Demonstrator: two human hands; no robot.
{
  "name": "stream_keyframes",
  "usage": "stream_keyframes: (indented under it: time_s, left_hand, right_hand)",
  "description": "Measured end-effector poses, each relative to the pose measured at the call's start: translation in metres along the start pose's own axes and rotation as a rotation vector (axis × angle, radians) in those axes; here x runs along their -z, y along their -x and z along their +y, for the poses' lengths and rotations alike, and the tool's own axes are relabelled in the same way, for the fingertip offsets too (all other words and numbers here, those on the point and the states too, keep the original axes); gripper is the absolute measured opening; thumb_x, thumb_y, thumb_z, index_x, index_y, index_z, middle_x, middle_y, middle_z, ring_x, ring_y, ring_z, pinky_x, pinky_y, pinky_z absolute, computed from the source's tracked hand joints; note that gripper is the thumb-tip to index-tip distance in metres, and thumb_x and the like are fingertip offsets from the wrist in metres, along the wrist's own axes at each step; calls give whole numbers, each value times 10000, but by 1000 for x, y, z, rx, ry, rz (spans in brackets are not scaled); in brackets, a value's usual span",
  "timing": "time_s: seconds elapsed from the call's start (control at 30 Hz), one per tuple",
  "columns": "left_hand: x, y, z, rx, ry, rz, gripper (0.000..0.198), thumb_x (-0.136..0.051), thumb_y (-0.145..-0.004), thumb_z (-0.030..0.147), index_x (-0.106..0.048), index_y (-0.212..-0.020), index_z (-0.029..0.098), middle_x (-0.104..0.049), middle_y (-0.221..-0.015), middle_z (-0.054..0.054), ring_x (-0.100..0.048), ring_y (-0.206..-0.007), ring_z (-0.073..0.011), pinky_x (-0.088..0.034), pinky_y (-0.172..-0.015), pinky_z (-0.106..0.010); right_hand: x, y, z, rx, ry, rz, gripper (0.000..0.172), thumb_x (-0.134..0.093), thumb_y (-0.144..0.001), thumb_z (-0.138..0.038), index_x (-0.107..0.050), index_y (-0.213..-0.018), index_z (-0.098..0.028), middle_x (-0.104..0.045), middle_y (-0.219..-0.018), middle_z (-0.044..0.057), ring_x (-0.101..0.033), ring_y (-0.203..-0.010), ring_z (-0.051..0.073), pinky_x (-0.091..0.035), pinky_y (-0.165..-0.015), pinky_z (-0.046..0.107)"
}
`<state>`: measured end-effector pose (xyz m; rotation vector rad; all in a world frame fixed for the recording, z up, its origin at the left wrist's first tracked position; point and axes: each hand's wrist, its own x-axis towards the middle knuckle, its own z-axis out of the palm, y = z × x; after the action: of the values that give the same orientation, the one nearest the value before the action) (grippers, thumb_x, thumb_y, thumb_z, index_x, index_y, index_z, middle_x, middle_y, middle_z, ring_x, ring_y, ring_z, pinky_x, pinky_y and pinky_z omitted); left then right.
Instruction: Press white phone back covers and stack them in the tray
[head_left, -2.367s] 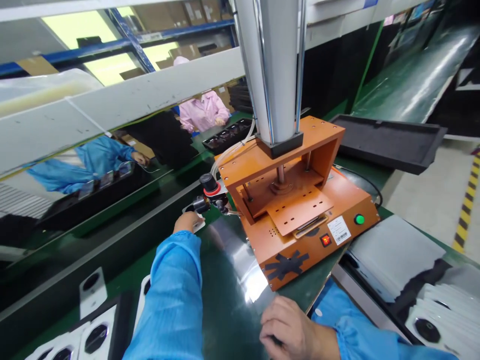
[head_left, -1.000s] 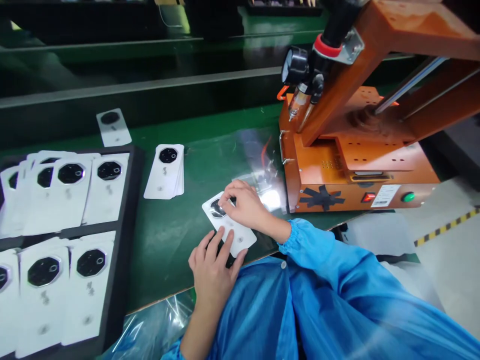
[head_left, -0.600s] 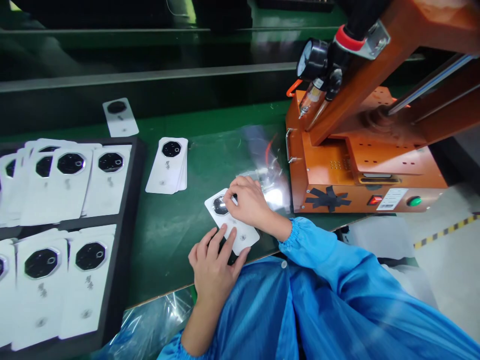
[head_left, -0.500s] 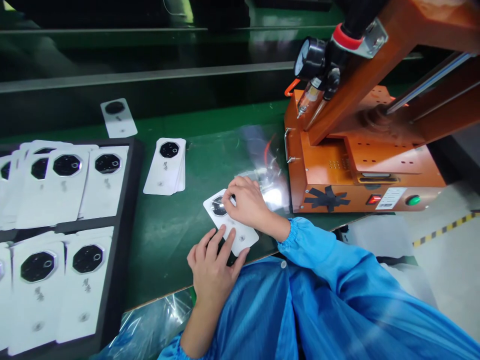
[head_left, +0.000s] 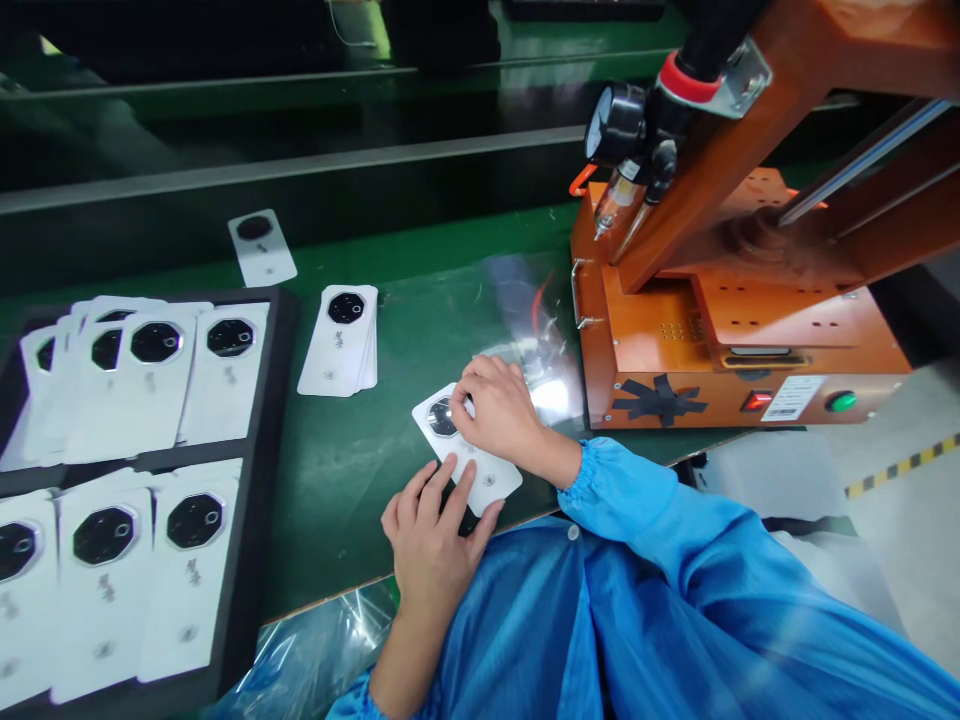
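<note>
A white phone back cover (head_left: 489, 480) with a black octagonal camera area lies tilted on the green bench in front of me. My left hand (head_left: 431, 535) rests with fingers spread at its lower left edge, fingertips touching the cover. Over the cover's upper part, my right hand (head_left: 499, 410) has its fingers curled together at the black octagon. Whatever those fingertips pinch is hidden or too small to make out. Farther left stands a small stack of similar covers (head_left: 334, 360); a single cover (head_left: 264, 255) lies behind it.
On the left, a black tray (head_left: 259, 500) with compartments holds several overlapping white covers. An orange press (head_left: 637, 360) with a gauge (head_left: 615, 122) stands at the right. Clear plastic film (head_left: 551, 350) lies beside it. A dark raised ledge (head_left: 420, 175) runs along the back.
The view has shifted slightly, so the tray and stacks appear farther right. Both hands keep nearly the same positions on the cover.
</note>
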<state>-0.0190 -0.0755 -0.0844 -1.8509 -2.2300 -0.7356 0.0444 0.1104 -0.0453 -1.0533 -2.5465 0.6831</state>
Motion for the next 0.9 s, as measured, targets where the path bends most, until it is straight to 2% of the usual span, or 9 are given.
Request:
stream_keyframes:
  time_s: [0.17, 0.3, 0.5, 0.67, 0.77, 0.83, 0.9]
  left_hand:
    - [-1, 1, 0, 9, 4, -5, 478, -775, -850, 436, -669, -1284, 268, -702, -1313, -96, -606, -1215, -317, -374, -982, -457]
    - [-1, 0, 0, 10, 6, -1, 467, -770, -853, 430, -672, -1279, 266, -702, -1310, -94, -608, -1216, -314, -375, -982, -457]
    - [-1, 1, 0, 16, 9, -42, 478, -736, -876, 445, -652, -1313, 269, -686, -1338, -109, -596, -1233, -315, -359, -1001, -460]
    - [7, 8, -3, -52, 19, -133, 676, -733, -828, 589, -602, -1396, 245, -600, -1459, -155, -533, -1320, -373, -337, -1035, -511]
    - [16, 15, -9, -137, -4, -152, 571, -745, -863, 470, -619, -1376, 253, -632, -1432, -124, -552, -1301, -359, -358, -1030, -507]
    - [23, 18, -16, -184, -4, -98, 475, -751, -879, 350, -647, -1333, 257, -699, -1339, -94, -622, -1183, -314, -408, -966, -457]
    - [28, 19, -22, -223, 33, -40, 471, -750, -880, 253, -644, -1339, 237, -732, -1275, -91, -670, -1053, -261, -456, -884, -393]
  right_hand:
    - [-2, 2, 2, 50, 42, 27, 124, -607, -902, -209, -691, -810, -197, -648, -1039, 45, -534, -1000, 216, -321, -853, 391]
    - [3, 6, 0, 98, 137, 48, 158, -619, -942, -299, -704, -874, -185, -646, -1045, 61, -519, -989, 232, -322, -839, 409]
    - [22, 22, -3, 152, 196, 91, 234, -555, -1003, -335, -704, -1058, -163, -649, -1144, 101, -514, -1016, 254, -332, -816, 415]
    - [43, 54, 5, 177, 148, 118, 221, -538, -1003, -293, -700, -1109, -185, -660, -1136, 105, -551, -1009, 250, -350, -800, 406]
    - [58, 78, 7, 278, 71, 17, 227, -537, -1000, -271, -681, -1153, -187, -683, -1110, 89, -588, -995, 233, -389, -817, 396]
    - [68, 92, 4, 376, 7, -110, 289, -558, -997, -297, -632, -1255, -191, -699, -1140, 72, -614, -1016, 215, -426, -847, 384]
    - [75, 102, 0, 477, -4, -201, 396, -572, -996, -332, -557, -1363, -185, -698, -1218, 68, -622, -1093, 211, -458, -885, 374]
